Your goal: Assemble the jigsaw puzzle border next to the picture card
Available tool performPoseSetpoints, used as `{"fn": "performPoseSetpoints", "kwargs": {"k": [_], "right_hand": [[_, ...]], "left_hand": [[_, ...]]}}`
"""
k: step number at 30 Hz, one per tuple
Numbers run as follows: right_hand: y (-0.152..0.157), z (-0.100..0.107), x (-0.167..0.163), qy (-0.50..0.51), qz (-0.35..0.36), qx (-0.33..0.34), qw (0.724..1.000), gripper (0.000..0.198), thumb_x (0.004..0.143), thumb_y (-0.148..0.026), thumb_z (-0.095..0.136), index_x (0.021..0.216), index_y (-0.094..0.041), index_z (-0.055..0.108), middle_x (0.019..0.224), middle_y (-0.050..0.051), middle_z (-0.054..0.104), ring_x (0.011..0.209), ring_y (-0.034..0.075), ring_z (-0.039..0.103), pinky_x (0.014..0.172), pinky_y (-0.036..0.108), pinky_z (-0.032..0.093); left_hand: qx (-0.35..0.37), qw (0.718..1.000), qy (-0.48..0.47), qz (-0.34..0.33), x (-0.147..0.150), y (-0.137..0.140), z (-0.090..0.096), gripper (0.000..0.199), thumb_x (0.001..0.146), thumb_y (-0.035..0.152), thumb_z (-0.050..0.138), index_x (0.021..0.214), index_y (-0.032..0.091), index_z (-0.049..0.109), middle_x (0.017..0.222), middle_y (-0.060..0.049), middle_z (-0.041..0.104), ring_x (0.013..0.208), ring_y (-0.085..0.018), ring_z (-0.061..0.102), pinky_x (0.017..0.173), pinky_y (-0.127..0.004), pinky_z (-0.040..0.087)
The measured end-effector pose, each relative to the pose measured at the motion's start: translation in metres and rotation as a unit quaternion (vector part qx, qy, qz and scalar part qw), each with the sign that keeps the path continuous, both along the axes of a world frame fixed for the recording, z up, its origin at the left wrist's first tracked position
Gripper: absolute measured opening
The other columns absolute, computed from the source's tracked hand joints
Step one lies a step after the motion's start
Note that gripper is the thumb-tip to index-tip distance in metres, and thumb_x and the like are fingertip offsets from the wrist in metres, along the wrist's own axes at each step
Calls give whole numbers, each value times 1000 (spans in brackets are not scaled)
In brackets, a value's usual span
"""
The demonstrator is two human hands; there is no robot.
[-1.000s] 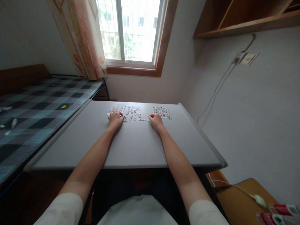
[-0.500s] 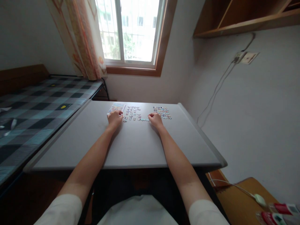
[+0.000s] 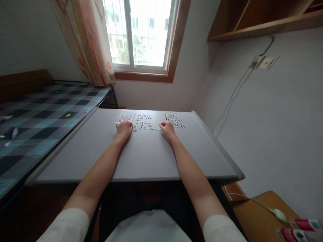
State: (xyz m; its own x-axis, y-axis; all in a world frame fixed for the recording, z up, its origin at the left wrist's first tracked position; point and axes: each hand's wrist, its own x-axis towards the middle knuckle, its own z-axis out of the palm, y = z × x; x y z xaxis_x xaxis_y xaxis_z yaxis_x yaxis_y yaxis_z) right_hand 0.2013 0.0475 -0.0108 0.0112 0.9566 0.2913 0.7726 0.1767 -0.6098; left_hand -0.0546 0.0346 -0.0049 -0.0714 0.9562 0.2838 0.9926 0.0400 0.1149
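Observation:
My left hand (image 3: 124, 129) rests closed on the table, at the near edge of a printed picture card (image 3: 125, 116). Its fingers are curled, and whatever they hold is hidden. To its right lie several loose jigsaw puzzle pieces (image 3: 144, 119), set out in rows. A short light-blue strip of joined puzzle pieces (image 3: 155, 129) runs along the near side of these rows. At the strip's right end, my right hand (image 3: 167, 128) is pinched shut on a puzzle piece, mostly covered by the fingers. Behind that hand is a second, denser group of puzzle pieces (image 3: 174, 119).
The grey table (image 3: 151, 158) has raised side edges. A bed with a checked cover (image 3: 63, 104) stands on the left, and a window (image 3: 146, 33) is beyond the table. At lower right, bottles with red labels (image 3: 306, 224) lie by a wooden surface (image 3: 262, 208).
My left hand has turned slightly and its fingers have curled further, uncovering more of the picture card. My right hand stays at the end of the strip.

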Motion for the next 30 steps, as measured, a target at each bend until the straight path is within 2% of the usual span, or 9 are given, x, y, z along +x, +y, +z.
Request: {"fn": "performPoseSetpoints", "kwargs": {"k": [6,8,11,14,16,18,25,30], "right_hand": [[1,0,0,17,3,12,1000,18,78,-21,55,80,-17,73,85,7,72,77,17,64,79,27,47],[0,2,-1,35,10,21,999,17,78,-21,56,80,-17,72,84,6,71,72,16,63,77,27,47],[-2,5,-6,79,57,30,995,17,79,-24,57,83,-16,72,80,5,70,66,14,61,72,26,48],[-6,7,-14,141,164,14,976,22,78,-28,61,93,-16,71,86,5,70,66,12,61,66,24,49],[-8,7,-20,166,228,2,959,26,75,-28,64,98,-16,70,92,6,70,72,12,63,68,23,49],[-11,6,-24,174,258,-11,950,26,74,-30,67,96,-16,70,92,7,71,76,13,64,71,24,49],[-10,7,-26,203,256,-25,945,22,70,-31,70,86,-16,72,85,5,72,74,13,64,70,24,49],[-9,9,-23,231,254,-34,939,21,69,-32,69,82,-15,72,75,4,72,71,15,64,69,26,50]], "left_hand": [[29,999,5,14,-1,0,2,28,88,29,45,92,17,70,96,-14,69,95,-29,58,83,-42,38],[55,998,-21,-8,2,0,3,28,88,30,45,92,18,70,95,-13,69,94,-28,58,82,-40,39],[81,987,-89,-110,15,-1,1,26,89,31,46,90,19,70,92,-9,70,89,-23,59,81,-34,42],[76,961,-125,-233,35,-4,-4,24,89,28,49,86,20,71,88,-6,69,87,-20,58,82,-31,43],[76,952,-135,-264,46,-8,-7,24,89,28,49,88,20,71,87,-6,69,86,-19,57,82,-31,43],[66,945,-145,-287,53,-11,-10,24,89,29,48,89,20,71,87,-6,68,85,-18,58,83,-32,43],[31,936,-214,-280,56,-13,-10,26,89,37,50,88,22,71,88,-5,70,85,-18,60,84,-32,44],[70,928,-240,-278,59,-16,-5,25,88,35,52,84,21,72,82,-4,70,80,-17,60,82,-30,44]]}}
